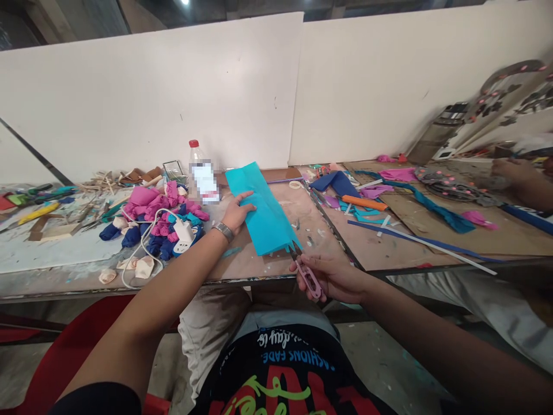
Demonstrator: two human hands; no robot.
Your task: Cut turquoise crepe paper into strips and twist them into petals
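A long sheet of bright blue paper lies slantwise on the table, its near end by the front edge. My left hand rests on the sheet's left side with the fingers stretched out, pressing it down. Closed around a pair of pink thread snips, my right hand is at the sheet's near right corner. The dark blades of the snips are at the paper's near edge, where small slits show. Whether the blades are fully closed on the paper I cannot tell.
Left of the sheet lie a pile of pink and navy crumpled pieces, a white power strip with its cord, and a red-capped bottle. Coloured strips and an orange roll lie right. Another person's hand is at far right.
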